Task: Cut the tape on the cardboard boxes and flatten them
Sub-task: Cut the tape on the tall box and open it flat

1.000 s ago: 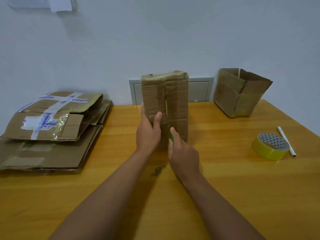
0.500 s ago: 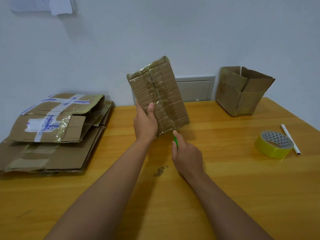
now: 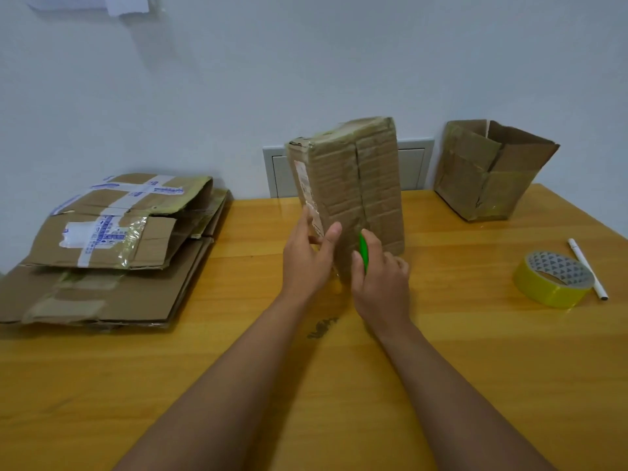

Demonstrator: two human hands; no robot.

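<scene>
A taped brown cardboard box (image 3: 356,185) stands on end at the middle of the wooden table (image 3: 238,368), its centre seam facing me. My left hand (image 3: 307,256) grips its lower left edge, thumb on the front face. My right hand (image 3: 380,283) is closed around a green cutter (image 3: 363,248), whose tip touches the lower front of the box near the seam. The blade itself is hidden. An open cardboard box (image 3: 489,171) lies tipped at the back right.
A pile of flattened cardboard boxes (image 3: 108,253) covers the table's left side. A yellow tape roll (image 3: 552,278) and a white pen (image 3: 586,266) lie at the right. A white wall panel (image 3: 278,175) sits behind the held box.
The box was lifted and tilted left half a second ago; it now stands upright on the table again, turned slightly. My right hand brought the green cutter up against its lower front.
</scene>
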